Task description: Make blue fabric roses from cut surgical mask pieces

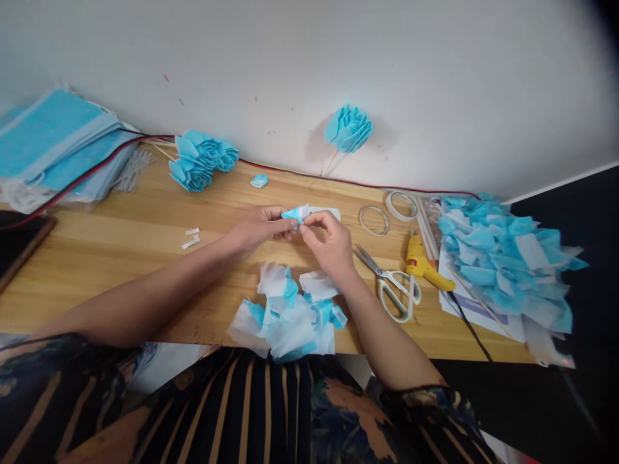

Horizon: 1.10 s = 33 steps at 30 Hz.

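My left hand (265, 225) pinches a small folded piece of blue and white mask fabric (296, 214) between thumb and fingers. From the other side my right hand (331, 241) has its thumb and index fingertip closed on the same piece. Both hands are raised over the middle of the table. Just below them lies a loose heap of cut blue and white fabric pieces (290, 316). A white slip (329, 211) is partly hidden behind my right hand. Beyond my hands is a small folded blue piece (259, 181).
Scissors (384, 274), tape rolls (374, 220) and a yellow glue gun (418, 258) lie to the right, before a large fabric pile (507, 258). Blue fabric flowers (200, 160) lie at back left near stacked masks (62, 142). Another flower (349, 129) leans against the wall.
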### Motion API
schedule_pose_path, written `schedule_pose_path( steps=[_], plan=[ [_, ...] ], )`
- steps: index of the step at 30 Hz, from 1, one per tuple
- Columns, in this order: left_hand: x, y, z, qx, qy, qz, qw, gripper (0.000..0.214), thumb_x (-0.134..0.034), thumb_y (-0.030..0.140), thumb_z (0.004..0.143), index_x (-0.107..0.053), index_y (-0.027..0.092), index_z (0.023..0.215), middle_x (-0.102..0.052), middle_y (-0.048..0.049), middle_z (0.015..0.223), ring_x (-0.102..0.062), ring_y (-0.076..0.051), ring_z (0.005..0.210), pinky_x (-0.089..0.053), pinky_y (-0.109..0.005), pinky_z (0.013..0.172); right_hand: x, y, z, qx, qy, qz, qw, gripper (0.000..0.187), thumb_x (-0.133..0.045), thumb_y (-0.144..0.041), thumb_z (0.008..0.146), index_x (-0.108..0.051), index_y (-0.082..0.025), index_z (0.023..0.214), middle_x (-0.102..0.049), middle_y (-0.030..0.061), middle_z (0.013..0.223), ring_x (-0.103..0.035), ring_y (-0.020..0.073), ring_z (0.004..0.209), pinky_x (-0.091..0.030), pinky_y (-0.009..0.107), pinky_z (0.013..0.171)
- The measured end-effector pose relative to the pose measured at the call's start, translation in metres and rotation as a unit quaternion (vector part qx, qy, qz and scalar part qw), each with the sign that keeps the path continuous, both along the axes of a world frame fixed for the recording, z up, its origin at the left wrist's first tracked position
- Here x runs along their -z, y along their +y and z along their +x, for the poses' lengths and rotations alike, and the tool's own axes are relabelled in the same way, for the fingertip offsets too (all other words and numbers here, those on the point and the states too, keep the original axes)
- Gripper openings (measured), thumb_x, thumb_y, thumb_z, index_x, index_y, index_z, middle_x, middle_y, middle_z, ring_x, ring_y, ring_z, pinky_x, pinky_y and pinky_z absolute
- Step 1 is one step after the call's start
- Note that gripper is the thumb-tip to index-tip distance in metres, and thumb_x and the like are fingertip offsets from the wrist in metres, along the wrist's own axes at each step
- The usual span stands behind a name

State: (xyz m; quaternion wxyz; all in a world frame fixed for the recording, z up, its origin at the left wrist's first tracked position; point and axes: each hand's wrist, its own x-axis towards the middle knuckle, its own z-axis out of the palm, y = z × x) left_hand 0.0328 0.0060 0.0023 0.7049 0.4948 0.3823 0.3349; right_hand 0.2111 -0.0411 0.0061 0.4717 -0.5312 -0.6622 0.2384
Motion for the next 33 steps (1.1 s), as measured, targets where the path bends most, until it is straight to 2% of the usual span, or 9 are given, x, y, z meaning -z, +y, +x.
schedule_pose_path(
  steps=[3, 7, 10, 12, 15, 22, 28, 31, 33],
  plan=[
    [-0.0004, 0.0005, -0.0007, -0.007, 0.022, 0.006, 1.0, 0.032, -0.082, 0.041, 0.07, -0.067, 0.014, 0.079, -0.068, -0.0003, 0.07, -0.06, -0.01, 0.063, -0.044, -0.024, 0.064, 0.0033, 0.0033, 0.0026, 0.0, 0.064, -0.027, 0.998, 0.022, -0.071, -0.032, 0.081, -0.059, -0.025, 0.098, -0.07, 0.001, 0.094, -0.067, 0.0178, 0.091, -0.054, 0.036, 0.089],
    [-0.0001, 0.0006, -0.0009, 0.022, 0.061, 0.05, 0.997, 0.029, -0.078, 0.041, 0.073, -0.066, 0.015, 0.077, -0.065, 0.0006, 0.064, -0.057, -0.01, 0.06, -0.042, -0.023, 0.059, 0.0045, 0.0068, 0.006, -0.011, 0.11, -0.053, 0.992, 0.042, -0.072, -0.036, 0.08, -0.061, -0.025, 0.119, -0.068, 0.0011, 0.098, -0.066, 0.0172, 0.09, -0.055, 0.036, 0.088],
    [0.0, 0.0, 0.0, 0.048, 0.073, 0.079, 0.993, 0.027, -0.077, 0.04, 0.073, -0.066, 0.015, 0.076, -0.064, 0.0012, 0.063, -0.057, -0.01, 0.059, -0.043, -0.023, 0.058, 0.0012, 0.0054, 0.006, -0.011, 0.068, -0.056, 0.996, 0.026, -0.07, -0.034, 0.083, -0.069, -0.024, 0.106, -0.069, 0.0008, 0.094, -0.064, 0.016, 0.086, -0.055, 0.034, 0.086],
    [-0.0006, -0.0004, 0.0007, 0.055, 0.081, 0.085, 0.992, 0.025, -0.076, 0.038, 0.073, -0.065, 0.016, 0.074, -0.063, 0.0015, 0.062, -0.057, -0.01, 0.058, -0.043, -0.022, 0.057, -0.001, 0.0034, 0.0051, -0.006, 0.038, -0.036, 0.999, 0.013, -0.068, -0.031, 0.085, -0.071, -0.023, 0.095, -0.069, 0.0003, 0.089, -0.064, 0.0155, 0.083, -0.054, 0.032, 0.083],
    [-0.0019, -0.0008, 0.0011, 0.058, 0.09, 0.082, 0.991, 0.023, -0.075, 0.036, 0.074, -0.064, 0.016, 0.072, -0.064, 0.0011, 0.061, -0.058, -0.01, 0.057, -0.043, -0.022, 0.056, -0.0026, 0.0011, 0.004, 0.004, -0.005, 0.007, 1.0, 0.005, -0.065, -0.025, 0.087, -0.069, -0.023, 0.089, -0.07, 0.0004, 0.087, -0.064, 0.0159, 0.082, -0.053, 0.032, 0.082],
    [-0.0018, 0.0004, 0.0, 0.06, 0.068, 0.065, 0.994, 0.023, -0.075, 0.037, 0.076, -0.065, 0.016, 0.075, -0.065, 0.0001, 0.063, -0.058, -0.01, 0.058, -0.044, -0.022, 0.057, -0.003, 0.0009, 0.007, 0.001, -0.105, 0.1, 0.989, 0.008, -0.061, -0.022, 0.091, -0.069, -0.024, 0.093, -0.07, 0.002, 0.085, -0.065, 0.019, 0.083, -0.053, 0.035, 0.08],
    [-0.0039, -0.0003, 0.0003, 0.052, 0.061, 0.052, 0.995, 0.021, -0.075, 0.035, 0.076, -0.066, 0.015, 0.075, -0.065, 0.0002, 0.064, -0.057, -0.009, 0.058, -0.044, -0.021, 0.056, -0.0024, 0.0011, 0.0087, -0.014, -0.163, 0.158, 0.974, 0.014, -0.058, -0.02, 0.095, -0.07, -0.025, 0.097, -0.074, 0.004, 0.092, -0.066, 0.0212, 0.088, -0.052, 0.038, 0.082],
    [-0.0041, -0.0004, 0.0004, 0.05, 0.061, 0.053, 0.995, 0.021, -0.075, 0.034, 0.076, -0.066, 0.015, 0.075, -0.065, 0.0004, 0.063, -0.057, -0.009, 0.057, -0.044, -0.021, 0.056, -0.0021, 0.0004, 0.0082, -0.014, -0.172, 0.159, 0.972, 0.014, -0.058, -0.02, 0.095, -0.071, -0.025, 0.096, -0.073, 0.0049, 0.092, -0.066, 0.0218, 0.089, -0.052, 0.039, 0.083],
    [-0.0031, 0.0002, 0.0001, 0.052, 0.059, 0.055, 0.995, 0.021, -0.075, 0.034, 0.076, -0.066, 0.015, 0.075, -0.065, 0.0002, 0.063, -0.058, -0.009, 0.058, -0.044, -0.021, 0.056, -0.0015, 0.0001, 0.0079, -0.009, -0.148, 0.13, 0.98, 0.014, -0.058, -0.02, 0.094, -0.071, -0.025, 0.096, -0.073, 0.0042, 0.091, -0.066, 0.0211, 0.089, -0.052, 0.039, 0.085]
  ],
)
